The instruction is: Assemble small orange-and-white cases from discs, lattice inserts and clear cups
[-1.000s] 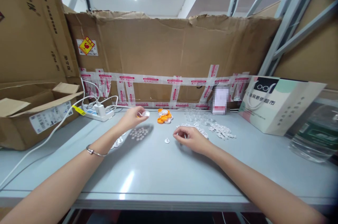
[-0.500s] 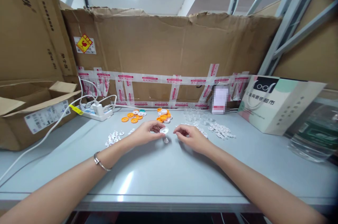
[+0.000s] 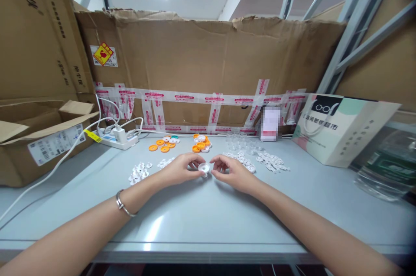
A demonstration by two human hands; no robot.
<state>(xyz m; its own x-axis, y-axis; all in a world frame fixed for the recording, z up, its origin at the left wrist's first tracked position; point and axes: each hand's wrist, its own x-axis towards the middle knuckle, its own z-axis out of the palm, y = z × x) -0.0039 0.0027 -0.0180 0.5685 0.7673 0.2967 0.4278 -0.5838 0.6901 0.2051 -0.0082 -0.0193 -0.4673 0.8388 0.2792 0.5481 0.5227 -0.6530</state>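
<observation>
Head view of a grey worktable (image 3: 208, 219); both hands meet near its centre. The left hand (image 3: 180, 170) pinches a small white disc-shaped cap (image 3: 204, 167) between thumb and fingertips, just above the tabletop; the right hand (image 3: 232, 171) closes in from 3 o'clock, its fingers curled with the tips touching or nearly touching the cap's edge; a second small piece may sit under the cap, too hidden to tell.

Progress, as judged from the layout: one piece is in hand; orange and white rings (image 3: 201, 143) lie grouped at 12 o'clock of the hands, with a further orange set (image 3: 161, 144) at 11 o'clock; these may be finished pieces, though that cannot be confirmed. Loose stock remains plentiful: white studs (image 3: 139, 172) at 9 o'clock, flat white pieces (image 3: 273, 161) at 2 o'clock, and clear parts (image 3: 242, 141) behind them, so much appears left.

Containers: an open cardboard box (image 3: 42, 137) at far 9 o'clock, contents out of sight; a printed paper bag (image 3: 344, 126) lying at 2 o'clock, contents hidden; a clear plastic bottle (image 3: 388, 167) on its side at 3 o'clock. A white power strip (image 3: 117, 139) lies at 10 o'clock.
</observation>
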